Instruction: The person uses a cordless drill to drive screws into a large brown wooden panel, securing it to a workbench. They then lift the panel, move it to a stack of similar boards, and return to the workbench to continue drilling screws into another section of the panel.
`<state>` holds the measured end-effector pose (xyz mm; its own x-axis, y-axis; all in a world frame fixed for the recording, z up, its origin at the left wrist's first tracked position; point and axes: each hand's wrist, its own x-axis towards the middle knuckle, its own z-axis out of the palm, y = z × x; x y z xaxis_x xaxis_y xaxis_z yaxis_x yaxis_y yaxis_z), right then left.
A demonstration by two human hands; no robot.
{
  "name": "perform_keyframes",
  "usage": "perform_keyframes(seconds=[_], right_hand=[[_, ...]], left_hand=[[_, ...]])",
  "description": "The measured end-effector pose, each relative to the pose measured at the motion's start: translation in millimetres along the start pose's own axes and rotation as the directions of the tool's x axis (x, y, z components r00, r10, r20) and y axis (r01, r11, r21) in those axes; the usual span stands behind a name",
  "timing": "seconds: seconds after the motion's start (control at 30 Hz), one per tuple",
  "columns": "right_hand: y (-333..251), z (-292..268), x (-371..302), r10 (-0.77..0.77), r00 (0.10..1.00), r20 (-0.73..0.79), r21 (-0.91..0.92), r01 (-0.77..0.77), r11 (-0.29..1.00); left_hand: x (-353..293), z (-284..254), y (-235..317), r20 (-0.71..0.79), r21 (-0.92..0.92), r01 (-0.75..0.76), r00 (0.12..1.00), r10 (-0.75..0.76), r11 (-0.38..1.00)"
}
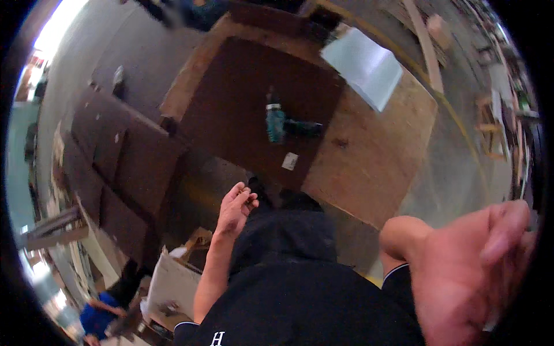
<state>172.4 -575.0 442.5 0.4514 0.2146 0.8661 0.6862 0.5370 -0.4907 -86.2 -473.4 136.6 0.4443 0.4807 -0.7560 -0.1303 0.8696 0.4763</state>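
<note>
My left hand (235, 209) is held in front of my body with its fingers curled and the fingertips pressed together; whatever they may hold is too small to make out. Raised close at the right is my right hand (470, 265), blurred, its fingers bent inward and partly hidden, so I cannot see what is in them. Beyond my left hand, a teal and black cordless drill (276, 122) lies on a dark brown panel (231, 86). A small white label (289, 161) sits on that panel, nearer to me than the drill.
Under the dark panel is a light brown wooden board (369, 167), with white sheets (366, 66) at its far right. More dark panels (121, 167) stand at the left. An open cardboard box (173, 288) is at the lower left, near a person in blue (98, 317).
</note>
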Motion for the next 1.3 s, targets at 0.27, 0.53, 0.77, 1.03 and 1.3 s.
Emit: perform_keyframes(seconds=[0.27,0.53,0.77,1.03,1.3], right_hand=[[18.1,54.0,-16.2,0.220,0.969,-0.110,-0.093,-0.230,0.969],[48.5,79.8,-58.1,0.518,0.852,-0.077,-0.151,-0.524,0.839],[29.0,-9.7,-164.4,0.807,0.590,-0.033,-0.580,-0.669,0.466],[20.0,-134.4,-234.5,0.869,0.321,-0.376,-0.532,-0.843,0.081],[82.4,-150.2,-204.5,0.936,0.351,-0.030,-0.569,-0.776,0.273]], left_hand=[[69.2,-1.3,7.2,0.116,0.116,0.180,0.974,-0.193,0.977],[166.6,52.8,-55.8,0.423,0.775,0.019,0.727,-0.540,0.632],[236.6,127.0,-154.8,0.383,0.916,-0.282,0.829,-0.407,0.286],[261.7,178.8,-191.9,0.164,0.975,-0.151,0.984,-0.074,0.162],[181.0,159.0,-129.6,0.226,0.915,-0.205,0.974,-0.021,0.346]])
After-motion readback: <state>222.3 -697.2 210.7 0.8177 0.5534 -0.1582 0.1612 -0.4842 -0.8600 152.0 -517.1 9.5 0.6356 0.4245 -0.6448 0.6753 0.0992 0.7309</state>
